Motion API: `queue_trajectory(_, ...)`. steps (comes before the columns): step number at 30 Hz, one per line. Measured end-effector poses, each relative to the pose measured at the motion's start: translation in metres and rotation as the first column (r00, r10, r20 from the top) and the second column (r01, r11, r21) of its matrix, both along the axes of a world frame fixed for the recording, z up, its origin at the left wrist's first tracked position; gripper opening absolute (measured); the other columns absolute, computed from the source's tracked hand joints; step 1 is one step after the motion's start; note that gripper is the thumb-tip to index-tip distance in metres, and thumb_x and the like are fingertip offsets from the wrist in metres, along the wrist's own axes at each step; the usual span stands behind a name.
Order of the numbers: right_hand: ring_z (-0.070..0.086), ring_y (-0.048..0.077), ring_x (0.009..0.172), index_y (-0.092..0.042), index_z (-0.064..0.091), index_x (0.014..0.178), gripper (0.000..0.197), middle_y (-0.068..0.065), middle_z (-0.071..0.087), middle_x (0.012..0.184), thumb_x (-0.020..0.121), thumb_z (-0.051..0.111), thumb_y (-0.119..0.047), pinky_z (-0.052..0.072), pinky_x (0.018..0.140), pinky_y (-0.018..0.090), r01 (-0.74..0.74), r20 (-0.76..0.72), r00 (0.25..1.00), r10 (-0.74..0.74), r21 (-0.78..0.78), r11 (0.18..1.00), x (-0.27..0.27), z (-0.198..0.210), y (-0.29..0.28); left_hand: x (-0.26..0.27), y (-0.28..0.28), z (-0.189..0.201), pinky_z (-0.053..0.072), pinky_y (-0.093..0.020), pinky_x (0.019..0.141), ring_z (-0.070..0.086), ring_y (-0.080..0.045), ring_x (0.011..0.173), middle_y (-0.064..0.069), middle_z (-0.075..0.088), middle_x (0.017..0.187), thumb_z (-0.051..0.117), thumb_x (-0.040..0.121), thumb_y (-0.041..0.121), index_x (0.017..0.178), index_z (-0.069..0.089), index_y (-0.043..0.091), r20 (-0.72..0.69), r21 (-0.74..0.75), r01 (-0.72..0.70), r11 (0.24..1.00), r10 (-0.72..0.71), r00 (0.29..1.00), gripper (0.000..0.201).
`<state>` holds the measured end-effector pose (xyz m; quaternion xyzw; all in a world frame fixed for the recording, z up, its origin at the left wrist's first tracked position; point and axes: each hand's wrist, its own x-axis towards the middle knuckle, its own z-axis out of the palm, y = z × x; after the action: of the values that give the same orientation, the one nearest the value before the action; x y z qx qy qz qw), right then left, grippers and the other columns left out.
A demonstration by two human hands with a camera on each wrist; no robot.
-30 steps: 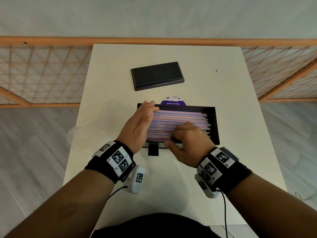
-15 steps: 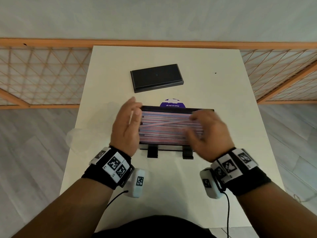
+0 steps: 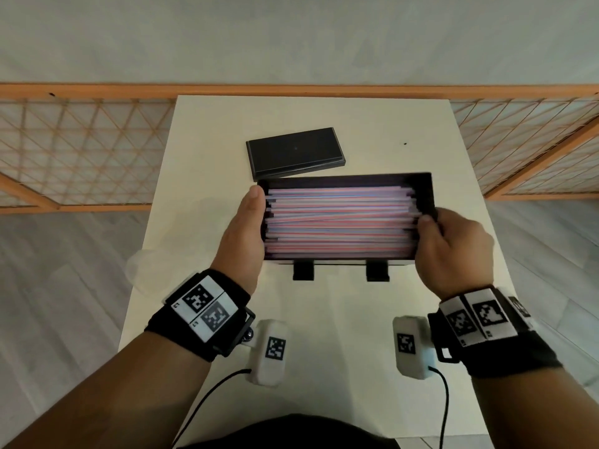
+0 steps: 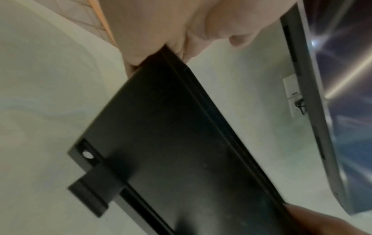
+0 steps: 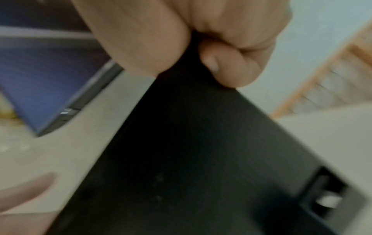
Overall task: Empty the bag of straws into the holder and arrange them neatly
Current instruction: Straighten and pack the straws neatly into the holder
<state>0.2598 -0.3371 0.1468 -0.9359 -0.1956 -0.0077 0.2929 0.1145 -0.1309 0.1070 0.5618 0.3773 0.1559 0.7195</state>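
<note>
A black rectangular holder (image 3: 425,193) is filled with several pink, blue and white straws (image 3: 340,222) lying lengthwise. It is raised off the white table, with its two feet showing below its near edge. My left hand (image 3: 250,222) grips the holder's left end, thumb on the rim. My right hand (image 3: 434,229) grips the right end, thumb over the rim by the straw tips. The left wrist view shows the holder's dark underside (image 4: 181,143) under my left hand (image 4: 171,35). In the blurred right wrist view my right hand (image 5: 201,44) clamps the holder's edge (image 5: 201,159).
The holder's flat black lid (image 3: 295,152) lies on the table (image 3: 324,325) just behind the holder. A faint clear plastic bag (image 3: 141,273) hangs over the table's left edge. An orange lattice railing (image 3: 81,150) runs behind and beside the table.
Both hands left the straws and took hold of the holder's two ends. The holder has come up off the table toward me, hiding the purple label behind it.
</note>
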Motion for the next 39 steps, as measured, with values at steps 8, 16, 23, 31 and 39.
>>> queue_trajectory(8, 0.041, 0.027, 0.063, -0.003, 0.057, 0.076, 0.035, 0.007, 0.052, 0.066, 0.097, 0.039, -0.024, 0.018, 0.059, 0.035, -0.163, 0.054, 0.984, 0.169, -0.099, 0.982, 0.014, 0.008, 0.015, 0.005, -0.003, 0.004, 0.047, -0.037, 0.103, 0.069, -0.012, 0.113, 0.006, 0.076, 0.118, 0.025, 0.100, 0.069, 0.119, 0.071, 0.032, -0.071, -0.077, -0.024, 0.997, 0.019, 0.997, 0.062)
queue_trajectory(16, 0.046, 0.025, 0.076, -0.006, 0.066, 0.104, 0.025, 0.009, 0.062, 0.083, 0.099, 0.046, -0.020, 0.028, 0.064, 0.030, -0.056, -0.303, 0.953, 0.028, -0.086, 0.995, 0.003, -0.038, 0.002, 0.000, -0.005, -0.008, 0.044, -0.037, 0.105, 0.065, -0.015, 0.114, 0.004, 0.071, 0.118, 0.027, 0.093, 0.078, 0.120, 0.065, 0.031, -0.189, 0.012, -0.003, 1.000, 0.005, 0.982, 0.066)
queue_trajectory(23, 0.063, 0.025, 0.067, -0.014, 0.064, 0.105, 0.018, 0.000, 0.065, 0.069, 0.094, 0.054, -0.023, 0.049, 0.067, 0.033, -0.023, -0.431, 0.902, 0.000, -0.046, 0.999, 0.002, -0.057, -0.005, -0.005, -0.004, -0.012, 0.044, -0.047, 0.111, 0.065, -0.016, 0.112, 0.003, 0.070, 0.118, 0.028, 0.074, 0.089, 0.111, 0.062, 0.039, -0.258, 0.074, 0.029, 0.997, -0.009, 0.966, 0.071)
queue_trajectory(31, 0.058, 0.023, 0.051, -0.013, 0.062, 0.075, 0.013, 0.008, 0.061, 0.064, 0.083, 0.069, -0.020, 0.047, 0.050, 0.030, 0.181, -0.634, 0.769, 0.081, 0.338, 0.924, 0.013, -0.018, 0.030, 0.004, 0.008, 0.011, 0.054, -0.042, 0.076, 0.061, -0.019, 0.083, 0.001, 0.064, 0.094, 0.036, 0.095, 0.059, 0.099, 0.057, 0.017, -0.173, 0.385, -0.217, 0.897, 0.301, 0.938, 0.046)
queue_trajectory(39, 0.068, 0.026, 0.059, -0.004, 0.064, 0.090, 0.013, 0.015, 0.066, 0.075, 0.091, 0.064, -0.017, 0.056, 0.054, 0.030, 0.341, -0.916, 0.392, 0.081, 0.227, 0.912, 0.003, -0.035, 0.080, 0.007, 0.006, 0.008, 0.044, -0.031, 0.049, 0.053, -0.017, 0.050, -0.002, 0.060, 0.064, 0.040, 0.107, 0.042, 0.090, 0.057, 0.012, -0.091, 0.011, -0.304, 0.953, 0.304, 0.948, 0.039)
